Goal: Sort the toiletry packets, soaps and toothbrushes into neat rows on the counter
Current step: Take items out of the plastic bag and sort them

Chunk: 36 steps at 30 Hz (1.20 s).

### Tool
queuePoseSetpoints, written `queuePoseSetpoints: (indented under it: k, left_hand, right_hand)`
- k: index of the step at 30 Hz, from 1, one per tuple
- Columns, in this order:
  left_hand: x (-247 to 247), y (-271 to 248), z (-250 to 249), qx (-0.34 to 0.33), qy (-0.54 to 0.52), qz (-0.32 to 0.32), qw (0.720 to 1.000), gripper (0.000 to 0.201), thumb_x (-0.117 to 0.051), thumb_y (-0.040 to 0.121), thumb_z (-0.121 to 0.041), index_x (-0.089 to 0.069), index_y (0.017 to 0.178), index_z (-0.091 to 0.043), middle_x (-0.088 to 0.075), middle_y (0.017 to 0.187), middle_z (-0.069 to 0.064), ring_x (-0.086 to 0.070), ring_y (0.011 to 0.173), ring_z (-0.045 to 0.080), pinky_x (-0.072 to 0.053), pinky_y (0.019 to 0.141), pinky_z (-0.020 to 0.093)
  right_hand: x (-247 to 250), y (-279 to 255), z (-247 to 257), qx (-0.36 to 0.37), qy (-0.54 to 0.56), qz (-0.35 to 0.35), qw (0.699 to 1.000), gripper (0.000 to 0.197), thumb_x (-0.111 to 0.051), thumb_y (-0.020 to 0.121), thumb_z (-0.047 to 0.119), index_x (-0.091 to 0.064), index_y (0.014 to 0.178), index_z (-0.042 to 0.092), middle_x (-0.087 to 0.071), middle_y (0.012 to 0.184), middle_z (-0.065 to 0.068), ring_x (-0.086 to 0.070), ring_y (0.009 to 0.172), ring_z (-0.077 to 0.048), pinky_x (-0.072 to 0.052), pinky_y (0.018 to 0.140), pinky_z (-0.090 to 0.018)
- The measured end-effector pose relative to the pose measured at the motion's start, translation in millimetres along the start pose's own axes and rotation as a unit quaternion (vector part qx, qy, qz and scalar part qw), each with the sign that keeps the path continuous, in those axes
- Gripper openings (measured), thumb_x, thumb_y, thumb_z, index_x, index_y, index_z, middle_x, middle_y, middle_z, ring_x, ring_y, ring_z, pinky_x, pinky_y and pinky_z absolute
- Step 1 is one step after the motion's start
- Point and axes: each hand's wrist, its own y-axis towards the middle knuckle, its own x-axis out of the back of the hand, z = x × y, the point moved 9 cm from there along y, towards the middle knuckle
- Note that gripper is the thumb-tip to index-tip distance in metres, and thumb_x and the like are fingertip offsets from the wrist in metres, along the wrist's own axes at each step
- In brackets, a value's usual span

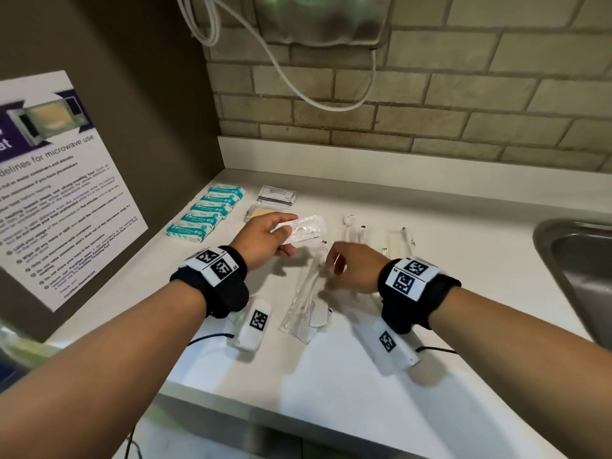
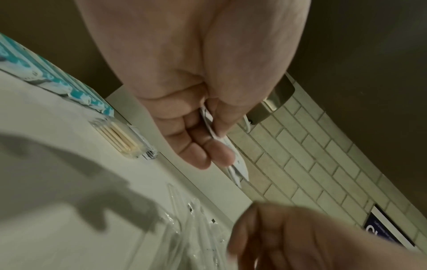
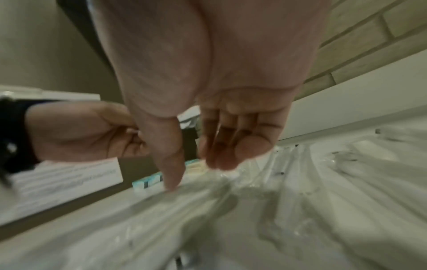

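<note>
On the smooth white counter (image 1: pixel 447 293), five teal-printed soaps (image 1: pixel 205 210) lie in a slanted row by the brown wall. The left hand (image 1: pixel 265 238) hovers above it, thumb and curled fingers pinching a flat, crinkly white packet (image 1: pixel 306 228). The right hand (image 1: pixel 351 271) droops loose-fingered, holding nothing, over glossy clear-wrapped toothbrushes (image 1: pixel 303 303).

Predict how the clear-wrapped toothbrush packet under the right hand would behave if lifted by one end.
The toothbrush packet is probably light. Its crinkled clear wrap looks floppy and likely slippery, while the brush inside should keep it fairly straight. Lying flat on the counter, it seems unlikely to roll.
</note>
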Motion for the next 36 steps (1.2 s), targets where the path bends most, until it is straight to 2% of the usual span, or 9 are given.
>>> queuePoseSetpoints:
  k: [4,7,10,16,19,22,25,31,36]
  left_hand:
    - [5,-1,2,0.001,-0.003,0.005,1.0,0.032,-0.047,0.1,-0.008,-0.055,0.131,-0.014,-0.066,0.1,0.017,-0.066,0.067,0.017,-0.058,0.077,0.029]
    - [5,-3,7,0.006,0.002,0.014,1.0,0.032,-0.047,0.1,-0.009,-0.056,0.13,-0.014,-0.066,0.099,0.017,-0.065,0.068,0.018,-0.058,0.084,0.036]
    - [5,-4,9,0.008,0.01,0.018,1.0,0.032,-0.048,0.1,-0.01,-0.055,0.131,-0.015,-0.067,0.099,0.018,-0.066,0.07,0.019,-0.056,0.087,0.038]
    - [8,-3,8,0.018,0.006,0.03,0.999,0.032,-0.047,0.101,-0.01,-0.056,0.131,-0.017,-0.068,0.101,0.013,-0.067,0.066,0.013,-0.058,0.079,0.029]
    - [7,-1,8,0.02,0.008,0.032,0.999,0.032,-0.046,0.101,-0.01,-0.055,0.131,-0.017,-0.068,0.105,0.014,-0.067,0.065,0.011,-0.058,0.072,0.022]
    - [2,2,8,0.019,0.016,0.041,0.999,0.033,-0.045,0.101,-0.009,-0.054,0.132,-0.015,-0.068,0.102,0.014,-0.065,0.067,0.014,-0.058,0.075,0.026]
    - [4,5,13,0.027,0.033,0.035,0.998,0.034,-0.043,0.102,-0.008,-0.053,0.133,-0.013,-0.067,0.09,0.01,-0.065,0.068,0.016,-0.057,0.069,0.023]
    - [-5,13,14,0.054,0.016,0.049,0.997,0.035,-0.038,0.102,-0.004,-0.054,0.132,-0.012,-0.065,0.088,0.009,-0.066,0.055,0.01,-0.057,0.053,0.022]
    - [-32,19,-2,0.05,-0.009,0.089,0.995,0.034,-0.037,0.1,-0.001,-0.057,0.126,-0.013,-0.054,0.077,0.003,-0.069,0.059,0.017,-0.058,0.057,0.024]
  right_hand:
    - [-33,-3,6,0.015,-0.124,0.067,0.99,0.012,-0.059,0.088,0.021,-0.065,0.098,0.018,-0.067,0.108,-0.003,-0.058,0.092,-0.019,-0.043,0.076,-0.023]
    - [-38,1,13,0.027,-0.091,0.069,0.993,0.026,-0.054,0.088,0.009,-0.068,0.109,0.015,-0.068,0.114,-0.002,-0.06,0.103,-0.02,-0.042,0.082,-0.022]
    - [-44,2,24,0.049,-0.051,0.092,0.993,0.037,-0.05,0.087,0.003,-0.066,0.117,0.017,-0.067,0.116,0.002,-0.057,0.097,-0.013,-0.039,0.083,-0.018]
    - [-53,-1,27,0.07,-0.089,0.123,0.986,0.055,-0.077,0.07,0.015,-0.06,0.121,0.023,-0.061,0.106,0.007,-0.056,0.093,-0.013,-0.046,0.082,-0.023]
    - [-51,0,25,0.059,-0.099,0.128,0.985,0.043,-0.08,0.068,0.016,-0.064,0.107,0.021,-0.064,0.1,0.006,-0.06,0.091,-0.016,-0.05,0.08,-0.026]
    - [-49,0,20,0.044,-0.12,0.134,0.983,0.026,-0.081,0.068,0.02,-0.06,0.082,0.02,-0.059,0.078,0.01,-0.057,0.075,-0.014,-0.045,0.061,-0.023]
    - [-39,-1,17,0.038,-0.151,0.108,0.982,0.028,-0.073,0.075,0.026,-0.047,0.066,0.024,-0.05,0.067,0.012,-0.051,0.068,-0.014,-0.035,0.053,-0.021]
    - [26,5,22,0.059,-0.057,-0.038,0.996,0.026,-0.047,0.091,0.01,-0.035,0.071,0.022,-0.052,0.079,-0.001,-0.055,0.08,-0.028,-0.031,0.052,-0.022]
    - [73,-7,28,0.112,0.005,-0.12,0.986,0.016,-0.067,0.079,0.019,-0.053,0.086,0.016,-0.049,0.088,0.002,-0.049,0.075,-0.018,-0.04,0.063,-0.023]
